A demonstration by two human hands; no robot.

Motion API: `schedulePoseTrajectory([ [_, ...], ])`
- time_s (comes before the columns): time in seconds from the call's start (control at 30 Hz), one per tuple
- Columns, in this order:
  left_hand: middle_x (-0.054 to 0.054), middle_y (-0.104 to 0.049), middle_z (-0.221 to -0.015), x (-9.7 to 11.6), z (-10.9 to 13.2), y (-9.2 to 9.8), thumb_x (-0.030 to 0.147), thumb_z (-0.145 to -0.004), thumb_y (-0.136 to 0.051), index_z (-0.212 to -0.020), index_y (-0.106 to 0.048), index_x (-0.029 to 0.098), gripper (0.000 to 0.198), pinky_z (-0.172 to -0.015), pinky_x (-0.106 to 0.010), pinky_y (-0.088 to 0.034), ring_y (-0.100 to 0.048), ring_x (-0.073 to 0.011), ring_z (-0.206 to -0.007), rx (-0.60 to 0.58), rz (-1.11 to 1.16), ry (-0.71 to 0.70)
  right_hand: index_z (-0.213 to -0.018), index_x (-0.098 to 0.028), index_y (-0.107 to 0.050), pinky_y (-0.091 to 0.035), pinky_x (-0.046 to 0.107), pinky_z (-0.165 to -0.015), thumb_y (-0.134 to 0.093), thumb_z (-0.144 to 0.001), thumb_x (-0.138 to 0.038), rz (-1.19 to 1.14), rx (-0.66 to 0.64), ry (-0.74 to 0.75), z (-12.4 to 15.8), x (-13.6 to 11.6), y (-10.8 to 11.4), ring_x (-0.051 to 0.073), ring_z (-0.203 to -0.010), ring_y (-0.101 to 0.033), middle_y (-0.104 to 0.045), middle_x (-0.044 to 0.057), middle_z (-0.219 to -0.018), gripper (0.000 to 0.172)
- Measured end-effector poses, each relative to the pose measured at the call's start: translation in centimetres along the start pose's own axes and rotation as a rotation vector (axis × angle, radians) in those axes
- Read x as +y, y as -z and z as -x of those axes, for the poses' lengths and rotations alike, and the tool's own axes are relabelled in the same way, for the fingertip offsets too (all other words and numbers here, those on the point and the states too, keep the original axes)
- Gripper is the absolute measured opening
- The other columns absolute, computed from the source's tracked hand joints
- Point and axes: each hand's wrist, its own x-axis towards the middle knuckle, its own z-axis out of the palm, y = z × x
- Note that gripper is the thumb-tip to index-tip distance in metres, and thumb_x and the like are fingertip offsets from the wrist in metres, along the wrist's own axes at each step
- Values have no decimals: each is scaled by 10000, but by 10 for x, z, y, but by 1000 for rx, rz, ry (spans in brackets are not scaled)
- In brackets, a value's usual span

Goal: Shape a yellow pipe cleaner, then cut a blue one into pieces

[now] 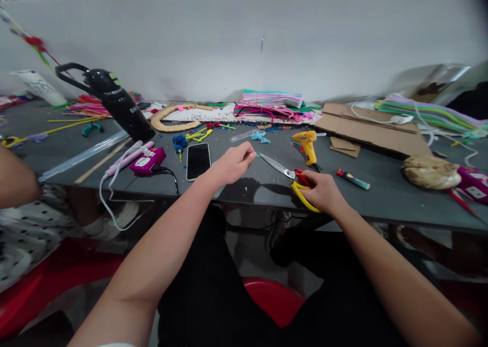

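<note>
My right hand [322,188] is wrapped round the yellow and red handles of a pair of scissors [280,167], whose blades point left toward my other hand. The fingers of my left hand [237,160] are pinched together just beyond the blade tips; a tiny light-blue bit shows between fingertips and blades, but what the fingers hold is too small to name. A black phone [199,161] lies left of my left hand. Light-blue fuzzy pieces [261,137] lie behind the scissors, and a yellow glue gun [307,146] rests behind my right hand.
On the grey table [244,192] are a purple power block [148,162], a black bottle [124,111], a lighter [353,180], cardboard [369,128] and bundles of pipe cleaners [267,111]. A person's arm [17,177] is at the far left. A white partition stands behind.
</note>
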Motion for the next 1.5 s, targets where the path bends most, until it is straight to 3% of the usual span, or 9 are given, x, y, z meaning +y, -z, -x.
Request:
schedulePoseTrajectory([
  [0.63, 11, -579, -691, 0, 1, 2, 336, -958, -415, -833, -469, 205, 189, -632, -289, -357, -496, -138, -636, -5, -14, 9, -707, -182, -569, -294, 243, -535, -647, -735, -428, 20, -8, -14, 2, -2, 0, 112, -561, -371, -465, -37, -589, 259],
  [1.03, 2, -577, -699, 3, 2, 2, 358, -956, -412, -837, -481, 202, 208, -631, -291, -348, -488, -142, -634, -1, -25, 16, -755, -167, -652, -315, 243, -540, -623, -714, -353, 20, 4, 9, 1, -1, 0, 122, -566, -404, -517, -18, -609, 193],
  [1.5, 3, -577, -701, 0, 1, 2, 352, -953, -409, -837, -479, 203, 201, -636, -292, -346, -493, -147, -648, -8, -40, 6, -733, -163, -631, -336, 234, -560, -613, -711, -316, 0, 28, 16, 0, 1, -1, 121, -577, -437, -532, -15, -617, 156],
])
